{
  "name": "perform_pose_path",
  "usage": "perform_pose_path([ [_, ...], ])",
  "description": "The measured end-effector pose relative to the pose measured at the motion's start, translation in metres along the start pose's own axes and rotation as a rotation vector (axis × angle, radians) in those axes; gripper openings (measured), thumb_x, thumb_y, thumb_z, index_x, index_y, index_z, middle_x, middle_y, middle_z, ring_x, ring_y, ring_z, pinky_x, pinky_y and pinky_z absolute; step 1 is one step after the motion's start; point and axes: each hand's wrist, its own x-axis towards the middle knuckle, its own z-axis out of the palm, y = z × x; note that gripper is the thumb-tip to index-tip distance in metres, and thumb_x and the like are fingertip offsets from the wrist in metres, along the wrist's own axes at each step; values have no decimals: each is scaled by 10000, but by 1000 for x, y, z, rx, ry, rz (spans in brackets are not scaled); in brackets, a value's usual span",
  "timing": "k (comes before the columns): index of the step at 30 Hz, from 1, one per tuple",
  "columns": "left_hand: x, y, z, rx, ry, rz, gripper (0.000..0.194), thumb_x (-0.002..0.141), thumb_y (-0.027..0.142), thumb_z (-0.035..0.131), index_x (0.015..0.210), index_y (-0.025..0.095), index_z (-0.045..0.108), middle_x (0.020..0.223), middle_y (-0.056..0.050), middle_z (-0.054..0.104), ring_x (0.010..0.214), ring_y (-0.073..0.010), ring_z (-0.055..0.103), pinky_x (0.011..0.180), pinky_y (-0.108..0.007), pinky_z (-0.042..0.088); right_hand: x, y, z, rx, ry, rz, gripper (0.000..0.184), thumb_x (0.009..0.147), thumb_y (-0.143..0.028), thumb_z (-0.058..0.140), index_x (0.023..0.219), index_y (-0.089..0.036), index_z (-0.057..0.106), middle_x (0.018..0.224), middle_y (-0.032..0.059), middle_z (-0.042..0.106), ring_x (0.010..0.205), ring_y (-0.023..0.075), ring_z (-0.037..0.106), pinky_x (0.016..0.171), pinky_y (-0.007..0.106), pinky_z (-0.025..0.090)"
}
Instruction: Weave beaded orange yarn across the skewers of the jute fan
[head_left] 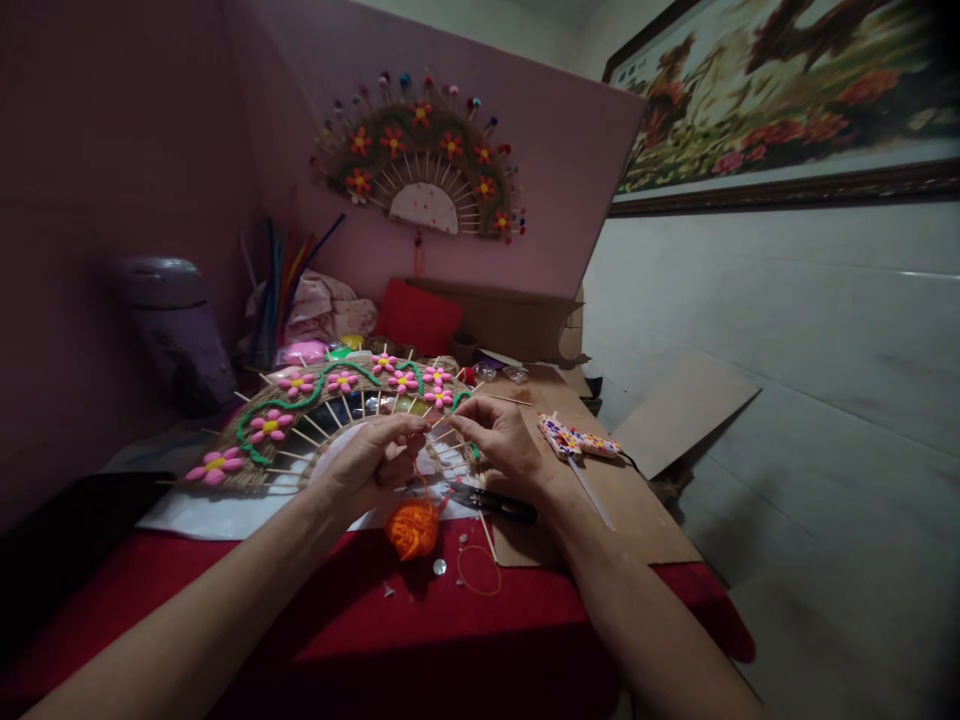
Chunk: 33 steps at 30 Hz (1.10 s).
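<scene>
The left hand (379, 450) hides part of the near fan (255, 430). The framed picture (780, 110) is cut off at the right.

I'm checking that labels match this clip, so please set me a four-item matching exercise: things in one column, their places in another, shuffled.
Things
1. Fan with orange-red flowers
2. Fan with pink flowers
3. Yarn ball
4. Black snips

Places
A. On the table, under and beyond the left hand
B. Beside the right hand, on the left-hand side of its wrist
C. Up against the pink panel
D. Below the hands in the picture, by the red cloth

Pairs: 1-C, 2-A, 3-D, 4-B
</scene>
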Motion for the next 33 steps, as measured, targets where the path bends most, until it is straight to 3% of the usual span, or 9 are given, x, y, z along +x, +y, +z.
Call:
perform_pose_path([
  [3,0,0,-3,-44,9,2,149,702,208,656,602,128,580,459,65,458,284,10,220,305,-146,155,-1,-2,0,-49,-8,-17,99,777,-257,630,728,-171,629,695,4,609,643,128,536,612,254,427],
  [10,2,1,-7,-162,32,10,164,725,243,655,779,88,642,488,75,455,287,15,211,293,-139,167,-8,1,5,-286,-90,-96,106,829,-220,574,797,-180,666,724,20,654,651,136,562,614,252,409],
  [16,-3,-1,3,177,135,47,103,654,181,675,726,112,650,408,87,397,311,0,229,314,-136,145,-14,-12,9,-320,-156,-235,96,834,-197,577,802,-165,662,710,14,646,587,112,506,569,241,379],
  [22,-7,-1,7,237,-25,-18,71,676,200,674,693,135,654,449,79,416,360,-4,256,348,-141,203,-10,-14,5,-258,-108,-200,79,834,-200,578,781,-166,626,660,-5,610,555,104,478,520,234,361],
  [27,-6,-2,5,234,-20,-11,136,651,235,732,645,138,636,450,76,411,371,-10,276,349,-154,193,-10,-8,6,-229,-121,-216,95,863,-221,557,810,-185,627,719,5,635,635,127,550,580,249,426],
  [29,-4,-3,6,232,0,0,131,649,224,723,632,140,624,456,75,408,368,-10,262,343,-156,165,-9,-8,6,-281,-39,-262,102,872,-204,544,885,-200,645,829,27,653,736,150,586,660,273,458],
  [33,-3,-1,6,190,59,22,175,630,201,702,559,138,555,480,72,403,370,-1,228,340,-151,116,-8,-12,4,-412,345,-311,183,869,-199,544,1031,-209,629,1124,88,578,958,196,566,789,322,463],
])
